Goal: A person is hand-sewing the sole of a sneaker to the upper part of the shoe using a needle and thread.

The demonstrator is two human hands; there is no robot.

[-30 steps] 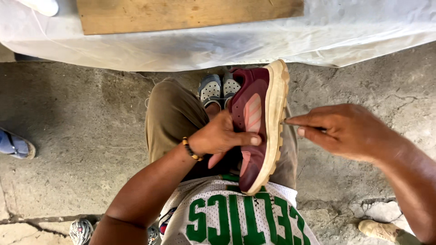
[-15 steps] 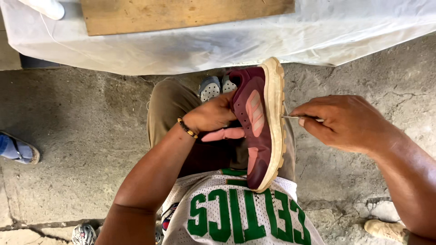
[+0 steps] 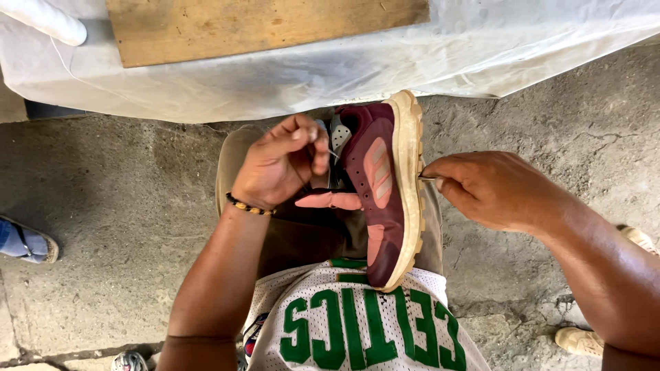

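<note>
A maroon sports shoe point(image 3: 385, 199) with pink stripes and a cream sole lies on its side across my lap, sole edge to the right. My left hand point(image 3: 282, 165), with a bead bracelet at the wrist, is at the shoe's opening, fingertips pinched on a thin thread, one finger stretched along the upper. My right hand point(image 3: 488, 189) is closed on a thin metal needle whose tip meets the sole's edge.
A table covered in white plastic sheet point(image 3: 289, 75) with a wooden board point(image 3: 261, 24) stands just beyond my knees. The floor is rough concrete. Another person's sandalled foot point(image 3: 24, 240) is at the left edge. A light shoe point(image 3: 584, 340) lies at lower right.
My left hand has lifted from gripping the shoe's upper to its opening and now pinches a thread. The shoe has turned more upright. My right hand stays at the sole edge.
</note>
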